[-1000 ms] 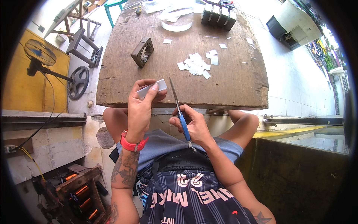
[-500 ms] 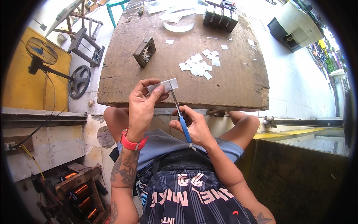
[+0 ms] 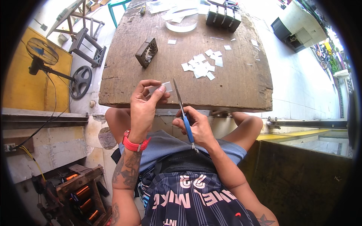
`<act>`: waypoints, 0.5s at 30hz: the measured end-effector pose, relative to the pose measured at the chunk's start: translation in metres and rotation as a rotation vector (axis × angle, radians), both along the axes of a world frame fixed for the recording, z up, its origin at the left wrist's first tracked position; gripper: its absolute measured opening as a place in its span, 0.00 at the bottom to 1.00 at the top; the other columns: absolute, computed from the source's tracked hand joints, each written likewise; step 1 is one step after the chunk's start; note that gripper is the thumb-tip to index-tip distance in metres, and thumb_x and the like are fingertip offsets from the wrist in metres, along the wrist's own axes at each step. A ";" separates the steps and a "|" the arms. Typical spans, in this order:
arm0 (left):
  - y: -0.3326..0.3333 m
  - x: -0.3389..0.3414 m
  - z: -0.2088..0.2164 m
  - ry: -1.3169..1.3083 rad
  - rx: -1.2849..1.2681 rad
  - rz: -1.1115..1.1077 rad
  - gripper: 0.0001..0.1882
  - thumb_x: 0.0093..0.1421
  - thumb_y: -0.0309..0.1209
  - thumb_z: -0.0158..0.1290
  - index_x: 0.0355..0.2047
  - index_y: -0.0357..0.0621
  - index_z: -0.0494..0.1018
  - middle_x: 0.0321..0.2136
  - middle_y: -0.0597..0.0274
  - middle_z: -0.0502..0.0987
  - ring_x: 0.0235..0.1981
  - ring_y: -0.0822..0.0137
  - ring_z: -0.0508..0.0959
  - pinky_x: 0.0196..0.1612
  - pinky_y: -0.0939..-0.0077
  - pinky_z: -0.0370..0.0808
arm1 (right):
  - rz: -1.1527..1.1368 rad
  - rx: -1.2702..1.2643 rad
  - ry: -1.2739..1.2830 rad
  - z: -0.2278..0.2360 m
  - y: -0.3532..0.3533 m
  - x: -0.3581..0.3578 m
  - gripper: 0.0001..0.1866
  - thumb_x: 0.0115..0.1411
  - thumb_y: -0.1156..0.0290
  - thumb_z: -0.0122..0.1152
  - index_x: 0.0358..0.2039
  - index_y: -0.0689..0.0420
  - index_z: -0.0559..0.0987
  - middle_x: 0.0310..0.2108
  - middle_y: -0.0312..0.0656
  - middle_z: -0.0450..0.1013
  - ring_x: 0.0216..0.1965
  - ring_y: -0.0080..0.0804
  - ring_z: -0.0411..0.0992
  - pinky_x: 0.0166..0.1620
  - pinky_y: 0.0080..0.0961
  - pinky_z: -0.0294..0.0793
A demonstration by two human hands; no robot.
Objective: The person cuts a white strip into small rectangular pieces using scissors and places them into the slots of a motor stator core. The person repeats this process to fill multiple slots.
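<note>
My left hand pinches a short white strip between thumb and fingers, just above the table's near edge. Blue-handled scissors are gripped in my right hand, their blades together and pointing away from me. A small gap separates the blades from the strip's right end. Beyond my hands, a pile of small white cut pieces lies on the wooden table. A slotted metal core stands left of that pile.
Curled white sheet strips and a dark block-shaped core sit at the table's far end. A standing fan is on the left. Copper-coloured coils show in a frame at lower left. A dark cabinet stands at right.
The scissors have closed, and the strip in my left hand is shorter at its right end. The blades have moved slightly right, off the strip. A small pale piece shows below the table edge.
</note>
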State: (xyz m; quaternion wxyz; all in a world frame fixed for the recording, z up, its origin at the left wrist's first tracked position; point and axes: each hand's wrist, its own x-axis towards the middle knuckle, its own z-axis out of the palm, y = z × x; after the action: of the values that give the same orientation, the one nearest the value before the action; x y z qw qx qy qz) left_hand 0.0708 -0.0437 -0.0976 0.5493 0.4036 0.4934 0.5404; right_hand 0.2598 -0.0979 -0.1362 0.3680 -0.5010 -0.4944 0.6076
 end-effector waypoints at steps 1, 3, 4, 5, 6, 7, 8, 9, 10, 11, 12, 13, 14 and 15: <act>0.001 -0.001 0.000 -0.010 0.013 0.016 0.13 0.71 0.25 0.59 0.52 0.34 0.75 0.41 0.54 0.81 0.41 0.66 0.87 0.46 0.75 0.86 | -0.015 0.060 -0.030 0.000 -0.001 0.001 0.25 0.60 0.54 0.79 0.45 0.61 0.81 0.23 0.33 0.73 0.25 0.18 0.65 0.29 0.23 0.67; 0.002 -0.004 0.000 -0.018 0.009 0.058 0.12 0.71 0.25 0.59 0.52 0.34 0.75 0.40 0.55 0.81 0.41 0.66 0.87 0.46 0.75 0.86 | -0.026 0.135 -0.113 0.002 -0.003 0.005 0.26 0.60 0.53 0.79 0.45 0.61 0.80 0.23 0.34 0.73 0.25 0.18 0.65 0.29 0.23 0.67; 0.002 -0.005 0.001 -0.074 0.022 0.053 0.12 0.71 0.25 0.59 0.52 0.34 0.75 0.41 0.54 0.81 0.41 0.66 0.87 0.46 0.75 0.86 | -0.022 0.138 -0.115 0.003 -0.004 0.006 0.26 0.60 0.52 0.79 0.44 0.61 0.80 0.23 0.34 0.72 0.25 0.19 0.65 0.30 0.23 0.67; 0.001 -0.006 0.002 -0.118 0.006 0.052 0.12 0.71 0.25 0.59 0.52 0.34 0.75 0.42 0.53 0.81 0.41 0.65 0.87 0.45 0.75 0.87 | -0.019 0.140 -0.117 0.004 -0.006 0.007 0.27 0.60 0.51 0.79 0.44 0.61 0.80 0.23 0.33 0.72 0.26 0.19 0.65 0.30 0.22 0.67; 0.001 -0.006 0.003 -0.170 0.001 0.054 0.13 0.71 0.25 0.59 0.52 0.33 0.74 0.42 0.52 0.81 0.42 0.65 0.87 0.45 0.74 0.87 | -0.016 0.136 -0.123 0.004 -0.007 0.007 0.27 0.59 0.50 0.79 0.44 0.61 0.80 0.23 0.33 0.71 0.26 0.19 0.65 0.30 0.22 0.67; 0.001 -0.006 0.004 -0.112 -0.006 0.050 0.13 0.71 0.25 0.59 0.52 0.33 0.74 0.43 0.51 0.82 0.42 0.65 0.87 0.45 0.74 0.87 | -0.007 0.150 -0.114 0.004 -0.008 0.006 0.28 0.59 0.50 0.79 0.44 0.61 0.80 0.23 0.33 0.70 0.26 0.19 0.64 0.30 0.23 0.67; 0.000 -0.005 0.004 -0.062 0.001 0.049 0.13 0.71 0.26 0.59 0.52 0.33 0.74 0.43 0.50 0.82 0.42 0.64 0.87 0.45 0.74 0.87 | 0.001 0.159 -0.109 0.004 -0.008 0.005 0.28 0.59 0.49 0.79 0.44 0.61 0.80 0.23 0.33 0.69 0.26 0.19 0.64 0.30 0.23 0.66; 0.000 -0.004 0.005 -0.012 0.010 0.046 0.13 0.71 0.26 0.59 0.52 0.33 0.74 0.43 0.49 0.82 0.43 0.64 0.87 0.45 0.74 0.87 | 0.014 0.156 -0.096 0.004 -0.007 0.004 0.29 0.59 0.48 0.79 0.44 0.62 0.80 0.23 0.33 0.69 0.26 0.19 0.63 0.31 0.23 0.66; 0.000 -0.002 0.006 -0.016 0.011 0.027 0.13 0.71 0.26 0.59 0.52 0.33 0.74 0.43 0.49 0.83 0.43 0.64 0.87 0.45 0.74 0.87 | 0.014 0.176 -0.108 0.003 -0.006 0.003 0.29 0.59 0.48 0.78 0.44 0.62 0.80 0.23 0.33 0.68 0.26 0.19 0.63 0.31 0.23 0.66; -0.001 -0.001 0.006 -0.021 0.009 0.007 0.13 0.71 0.26 0.59 0.52 0.32 0.74 0.43 0.48 0.83 0.43 0.64 0.87 0.46 0.74 0.87 | 0.020 0.179 -0.114 0.003 -0.005 0.003 0.29 0.59 0.48 0.78 0.45 0.62 0.80 0.22 0.32 0.67 0.26 0.19 0.63 0.31 0.23 0.66; -0.001 0.001 0.006 -0.026 -0.006 -0.008 0.14 0.71 0.26 0.59 0.52 0.32 0.73 0.43 0.47 0.84 0.43 0.63 0.87 0.46 0.74 0.87 | 0.028 0.168 -0.126 0.002 -0.005 0.002 0.30 0.59 0.47 0.78 0.45 0.62 0.80 0.22 0.32 0.67 0.26 0.19 0.62 0.31 0.23 0.66; -0.001 0.002 0.006 -0.035 0.004 -0.019 0.14 0.71 0.26 0.59 0.52 0.32 0.73 0.42 0.47 0.84 0.43 0.63 0.87 0.46 0.74 0.87 | 0.029 0.169 -0.113 0.001 -0.004 0.002 0.30 0.59 0.47 0.78 0.45 0.61 0.80 0.22 0.32 0.67 0.26 0.19 0.62 0.31 0.23 0.66; -0.001 0.002 0.006 -0.045 0.002 -0.025 0.14 0.71 0.26 0.59 0.52 0.32 0.73 0.42 0.48 0.84 0.43 0.64 0.87 0.46 0.74 0.87 | 0.032 0.158 -0.106 0.001 -0.003 0.002 0.30 0.59 0.47 0.78 0.45 0.61 0.80 0.22 0.32 0.67 0.26 0.19 0.62 0.31 0.23 0.65; -0.001 0.003 0.005 -0.058 -0.002 -0.028 0.14 0.71 0.26 0.59 0.52 0.32 0.73 0.41 0.48 0.84 0.43 0.64 0.87 0.46 0.74 0.87 | 0.035 0.140 -0.100 0.001 -0.003 0.002 0.30 0.59 0.46 0.78 0.45 0.61 0.80 0.22 0.32 0.67 0.26 0.19 0.62 0.30 0.24 0.65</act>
State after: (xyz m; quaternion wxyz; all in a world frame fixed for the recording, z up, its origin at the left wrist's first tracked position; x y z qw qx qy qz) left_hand 0.0735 -0.0445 -0.0922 0.5714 0.3940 0.4719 0.5437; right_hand 0.2622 -0.1006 -0.1356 0.3662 -0.4950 -0.5620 0.5523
